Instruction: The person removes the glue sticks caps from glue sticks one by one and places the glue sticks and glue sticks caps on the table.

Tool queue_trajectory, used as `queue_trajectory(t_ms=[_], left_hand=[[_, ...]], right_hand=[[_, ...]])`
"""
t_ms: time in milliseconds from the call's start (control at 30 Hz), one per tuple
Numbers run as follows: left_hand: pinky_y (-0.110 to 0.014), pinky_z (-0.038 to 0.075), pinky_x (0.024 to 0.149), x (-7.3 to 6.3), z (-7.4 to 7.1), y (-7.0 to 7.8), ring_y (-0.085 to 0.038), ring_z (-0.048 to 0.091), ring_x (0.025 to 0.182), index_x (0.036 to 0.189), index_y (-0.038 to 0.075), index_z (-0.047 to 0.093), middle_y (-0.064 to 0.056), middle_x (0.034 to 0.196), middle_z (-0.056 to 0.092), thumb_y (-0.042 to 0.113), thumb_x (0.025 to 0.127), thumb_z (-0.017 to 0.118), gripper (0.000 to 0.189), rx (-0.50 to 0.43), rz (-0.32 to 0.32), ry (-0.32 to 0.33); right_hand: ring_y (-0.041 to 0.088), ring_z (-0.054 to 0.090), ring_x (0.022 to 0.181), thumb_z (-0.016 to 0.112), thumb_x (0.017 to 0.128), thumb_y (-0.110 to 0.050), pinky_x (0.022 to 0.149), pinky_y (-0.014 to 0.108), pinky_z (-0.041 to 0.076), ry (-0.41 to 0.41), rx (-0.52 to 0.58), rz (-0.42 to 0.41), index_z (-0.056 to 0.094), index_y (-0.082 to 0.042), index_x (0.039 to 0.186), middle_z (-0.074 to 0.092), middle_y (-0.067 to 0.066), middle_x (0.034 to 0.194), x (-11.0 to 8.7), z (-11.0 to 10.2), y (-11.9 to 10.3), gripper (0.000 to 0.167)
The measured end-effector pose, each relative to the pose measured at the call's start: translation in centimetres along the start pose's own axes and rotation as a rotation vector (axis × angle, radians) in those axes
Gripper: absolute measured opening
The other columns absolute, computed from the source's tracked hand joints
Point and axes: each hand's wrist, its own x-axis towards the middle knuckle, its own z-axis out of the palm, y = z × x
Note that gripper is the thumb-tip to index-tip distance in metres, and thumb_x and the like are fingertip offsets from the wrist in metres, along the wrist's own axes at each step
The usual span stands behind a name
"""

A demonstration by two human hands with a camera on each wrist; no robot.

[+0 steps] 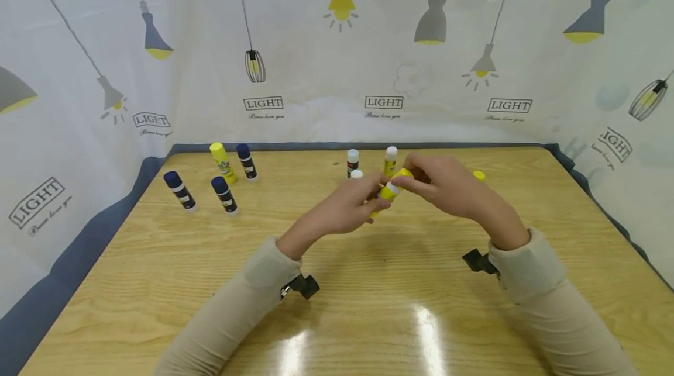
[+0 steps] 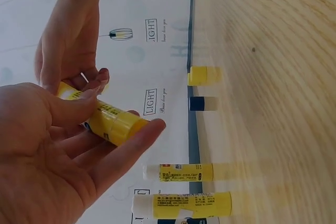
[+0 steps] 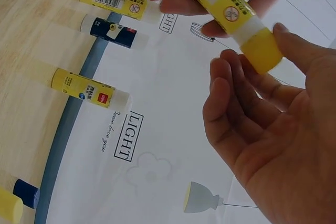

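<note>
A yellow glue stick (image 1: 388,192) is tilted between the two hands, above the table. My left hand (image 1: 347,206) grips its yellow barrel, with the thumb on one side and fingers on the other. At the upper end, a white collar shows below the yellow cap (image 3: 261,51). My right hand (image 1: 447,186) pinches that cap between thumb and fingers. Just behind the hands stand three white-capped glue sticks: one dark blue (image 3: 113,32), one yellow (image 3: 86,88) and another yellow one (image 3: 115,1), partly hidden by the left hand in the head view.
On the table's left stand a yellow glue stick (image 1: 223,162) and three dark blue ones, including a front one (image 1: 224,195). Beyond the right hand are a yellow cap (image 1: 478,175) and a dark blue cap (image 2: 197,103). A lamp-printed cloth (image 1: 316,72) borders the wooden table (image 1: 368,317).
</note>
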Motion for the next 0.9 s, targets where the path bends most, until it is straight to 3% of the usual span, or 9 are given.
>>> queue_trajectory(t_ms=[100, 267, 400, 533, 733, 800, 900], left_hand=[[-0.026, 0.056, 0.07, 0.0, 0.0, 0.0, -0.018, 0.068, 0.084, 0.135, 0.007, 0.052, -0.009, 0.11, 0.07, 0.019, 0.107, 0.057, 0.031, 0.045, 0.008, 0.006], [-0.029, 0.058, 0.082, 0.1, 0.0, 0.1, -0.017, 0.072, 0.105, 0.132, 0.008, 0.054, -0.007, 0.119, 0.071, 0.022, 0.105, 0.061, 0.031, 0.06, -0.006, 0.005], [-0.031, 0.059, 0.088, 0.1, 0.1, 0.1, -0.018, 0.072, 0.111, 0.133, 0.007, 0.055, -0.006, 0.122, 0.072, 0.024, 0.103, 0.065, 0.036, 0.074, -0.021, 0.009], [-0.028, 0.058, 0.084, 0.2, 0.4, 0.0, -0.016, 0.071, 0.108, 0.133, 0.007, 0.055, -0.007, 0.12, 0.071, 0.022, 0.104, 0.064, 0.034, 0.086, -0.012, -0.019], [-0.025, 0.047, 0.069, 0.4, 0.9, -0.5, -0.015, 0.06, 0.08, 0.137, 0.007, 0.047, -0.007, 0.106, 0.068, 0.019, 0.11, 0.051, 0.03, 0.092, -0.004, -0.119], [-0.025, 0.049, 0.071, 0.4, 0.9, -0.6, -0.015, 0.063, 0.085, 0.138, 0.007, 0.047, -0.008, 0.11, 0.069, 0.02, 0.11, 0.051, 0.031, 0.08, -0.013, -0.124], [-0.028, 0.055, 0.083, 0.4, 1.0, -0.6, -0.018, 0.069, 0.104, 0.14, 0.006, 0.046, -0.011, 0.124, 0.068, 0.019, 0.109, 0.052, 0.034, 0.04, -0.029, -0.105]], right_hand=[[0.009, 0.056, 0.069, 0.066, 0.103, -0.032, 0.067, 0.029, 0.051, 0.006, 0.021, -0.051, 0.067, -0.014, 0.104, 0.063, -0.003, 0.08, 0.0, -0.1, 0.0, 0.018], [0.01, 0.065, 0.081, 0.074, 0.097, -0.019, 0.071, 0.032, 0.058, 0.041, 0.041, -0.144, 0.071, -0.008, 0.117, 0.073, 0.001, 0.098, 0.0, -0.2, 0.1, 0.023], [0.01, 0.066, 0.082, 0.076, 0.096, -0.016, 0.071, 0.03, 0.058, 0.055, 0.046, -0.167, 0.073, -0.008, 0.115, 0.075, 0.001, 0.104, -0.1, -0.1, 0.1, 0.021], [0.01, 0.068, 0.085, 0.076, 0.093, -0.008, 0.072, 0.03, 0.059, 0.063, 0.048, -0.205, 0.075, -0.008, 0.111, 0.075, 0.001, 0.106, -0.2, -0.2, 0.1, 0.017], [0.013, 0.069, 0.095, 0.077, 0.089, 0.002, 0.077, 0.033, 0.06, 0.058, 0.058, -0.249, 0.075, -0.01, 0.107, 0.073, 0.0, 0.11, -0.4, -0.7, 0.1, 0.021], [0.013, 0.068, 0.095, 0.077, 0.089, 0.003, 0.077, 0.033, 0.059, 0.063, 0.057, -0.242, 0.075, -0.01, 0.107, 0.072, -0.001, 0.11, -0.4, -0.9, 0.2, 0.022], [0.011, 0.067, 0.091, 0.077, 0.089, 0.003, 0.076, 0.031, 0.059, 0.087, 0.045, -0.241, 0.076, -0.01, 0.107, 0.072, -0.001, 0.108, -0.5, -1.2, 0.5, 0.022]])
